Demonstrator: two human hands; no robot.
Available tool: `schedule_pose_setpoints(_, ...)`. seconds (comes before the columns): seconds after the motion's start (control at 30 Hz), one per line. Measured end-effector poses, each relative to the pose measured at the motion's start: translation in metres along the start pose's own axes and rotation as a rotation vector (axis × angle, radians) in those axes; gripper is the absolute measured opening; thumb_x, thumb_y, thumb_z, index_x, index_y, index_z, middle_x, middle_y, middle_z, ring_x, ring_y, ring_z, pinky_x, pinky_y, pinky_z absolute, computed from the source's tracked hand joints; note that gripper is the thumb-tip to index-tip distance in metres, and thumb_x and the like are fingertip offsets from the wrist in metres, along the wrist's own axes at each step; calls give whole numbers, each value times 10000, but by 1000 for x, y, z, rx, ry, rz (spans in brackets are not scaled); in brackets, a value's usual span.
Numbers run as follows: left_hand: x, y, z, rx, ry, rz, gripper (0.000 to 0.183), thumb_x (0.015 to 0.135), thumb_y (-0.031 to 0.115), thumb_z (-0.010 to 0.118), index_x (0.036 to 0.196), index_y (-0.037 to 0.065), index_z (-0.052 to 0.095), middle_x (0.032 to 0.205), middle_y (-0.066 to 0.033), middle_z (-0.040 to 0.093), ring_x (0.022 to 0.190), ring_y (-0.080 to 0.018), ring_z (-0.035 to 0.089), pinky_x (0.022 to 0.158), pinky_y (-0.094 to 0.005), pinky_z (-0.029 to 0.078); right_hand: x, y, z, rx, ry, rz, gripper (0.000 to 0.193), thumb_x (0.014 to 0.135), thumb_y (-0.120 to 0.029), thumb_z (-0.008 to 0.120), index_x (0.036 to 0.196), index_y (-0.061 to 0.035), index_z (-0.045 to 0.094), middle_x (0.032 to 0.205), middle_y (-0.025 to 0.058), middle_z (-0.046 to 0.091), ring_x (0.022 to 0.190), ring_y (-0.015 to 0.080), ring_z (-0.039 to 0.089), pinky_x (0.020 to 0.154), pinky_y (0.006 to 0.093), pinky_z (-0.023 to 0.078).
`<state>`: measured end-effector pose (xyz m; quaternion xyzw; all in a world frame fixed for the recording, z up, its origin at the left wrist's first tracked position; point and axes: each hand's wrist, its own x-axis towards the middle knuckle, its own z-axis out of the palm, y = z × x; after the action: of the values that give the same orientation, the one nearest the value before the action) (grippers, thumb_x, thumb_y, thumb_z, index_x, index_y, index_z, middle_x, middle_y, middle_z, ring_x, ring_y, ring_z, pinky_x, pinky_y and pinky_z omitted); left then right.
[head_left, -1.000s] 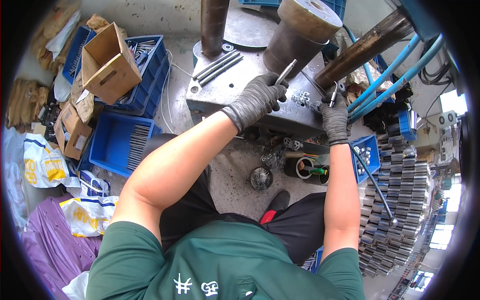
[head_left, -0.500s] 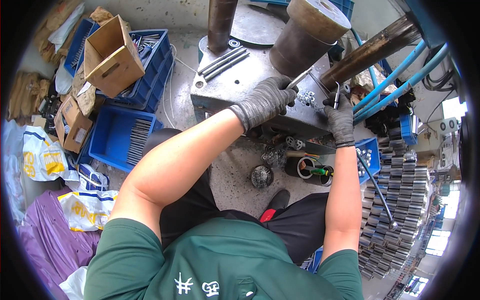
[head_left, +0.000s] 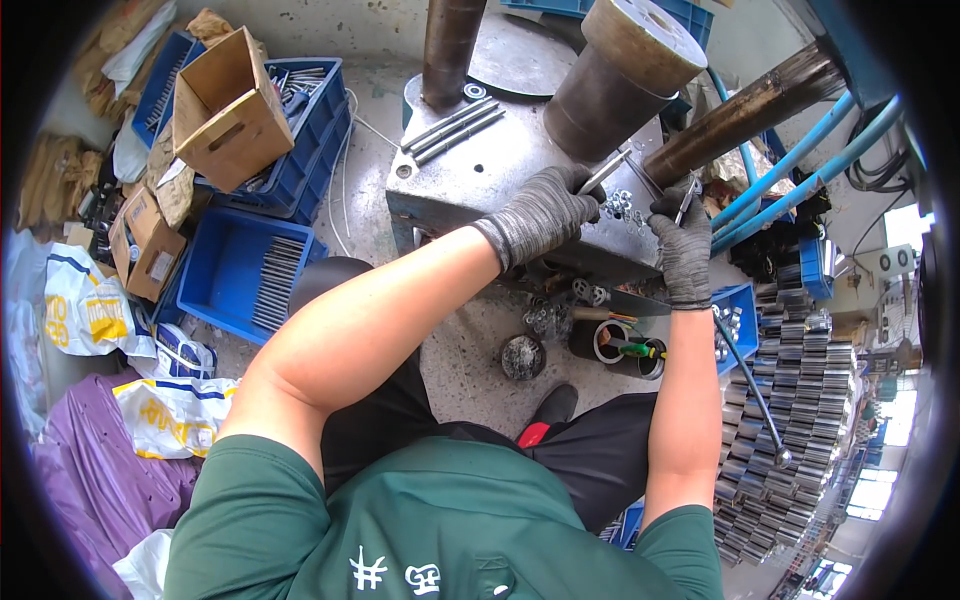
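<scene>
My left hand [head_left: 548, 215], in a grey knit glove, is closed around a slim metal rod [head_left: 607, 171] whose free end points up and to the right. Across from it my gloved right hand [head_left: 686, 258] pinches a thin metal tool [head_left: 686, 203], possibly tweezers; something small seems to be at its tip, too small to make out. Between the hands, a scatter of small shiny metal rings [head_left: 624, 206] lies on the steel machine plate [head_left: 437, 192]. Several similar rods [head_left: 455, 130] lie side by side at the plate's far left, near a single ring [head_left: 475, 91].
A thick steel cylinder [head_left: 608, 105] and steel columns [head_left: 447, 55] rise from the plate. Blue hoses [head_left: 790, 185] run at the right, above stacked metal cylinders [head_left: 790, 430]. A blue bin [head_left: 215, 262] holding rods stands at left. Beneath the plate sits a small round container [head_left: 522, 357].
The tool in my right hand has tilted to the right, and that hand sits slightly lower. My left hand keeps the rod, a little farther right and lower. The view has shifted slightly.
</scene>
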<state>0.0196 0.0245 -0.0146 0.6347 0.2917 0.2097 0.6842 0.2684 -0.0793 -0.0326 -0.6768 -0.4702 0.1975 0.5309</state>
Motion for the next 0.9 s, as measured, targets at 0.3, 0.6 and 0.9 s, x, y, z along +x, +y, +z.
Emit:
schedule_pose_setpoints(0.3,-6,-12,22,-571,-142,-106,286,948,168,768,1164,43,627,879,-47,669,807,-139,660,709,-303,580,-49,-44,44,382,-32,-13,387,836,79,707,1188,-59,630,1007,46,682,941,145,643,862,301,537)
schedule_pose_setpoints(0.6,-11,-18,30,-803,-211,-157,226,984,172,720,1136,89,575,869,-18,636,651,-104,605,542,-263,528,-62,-60,40,636,-112,152,277,860,62,706,1106,-50,643,990,45,676,947,145,645,889,315,549)
schedule_pose_setpoints(0.9,-16,-11,32,-360,-169,-118,288,990,276,738,1160,73,625,878,-14,649,682,-87,603,584,-239,520,-71,-55,41,171,54,71,261,878,-11,762,1102,-36,631,960,22,667,857,108,621,790,277,543)
